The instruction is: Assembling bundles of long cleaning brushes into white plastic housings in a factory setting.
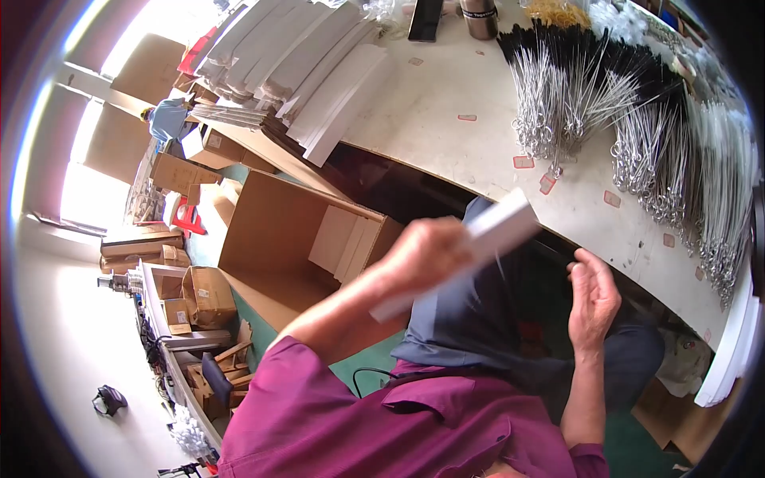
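Note:
My left hand (426,253) is closed around a long, narrow white box (507,225), held aslant above my lap and slightly blurred. My right hand (594,303) is beside the table's front edge, its fingers loosely apart and nothing in them. To the left of my legs stands an open cardboard carton (263,231), with several white boxes (343,240) standing against its inner side. On the table (446,143), at the right, lie bundles of thin wire brushes (550,95) with black bristle ends and looped wire handles.
Stacked flat white boxes (295,64) fill the table's left end. A dark phone (425,20) and a metal tumbler (480,17) are at its far side. More white boxes (733,342) lean at the right edge. Brown cartons (209,296) stand further left, and another person (167,119) is beyond.

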